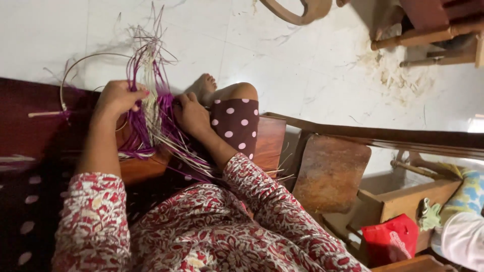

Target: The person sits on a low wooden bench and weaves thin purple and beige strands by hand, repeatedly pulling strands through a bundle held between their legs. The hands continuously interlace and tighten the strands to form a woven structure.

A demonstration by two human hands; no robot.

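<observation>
1. Left hand (117, 98): grip closed over the purple and pale strands (151, 108) at the upper part of the woven bundle, which sits in the lap at about 10 o'clock in the head view.
2. Right hand (191, 115): fingers curled against the same bundle from its 3 o'clock side; whether they pinch a single strand cannot be told.
3. Judgement on method: keep the left grip firm so the loose ends fanning toward 12 o'clock stay sorted, and draw each strand snug with the right hand.
4. Edges: the bare knee (237, 93) lies just beside the right hand; the wooden seat (269, 138) edge runs beneath the forearm.
5. Open room: white floor (282, 55) toward 12 o'clock is free for the strand tips; toward 4 o'clock a wooden box (403, 201) and a red bag (390, 242) crowd the space.
</observation>
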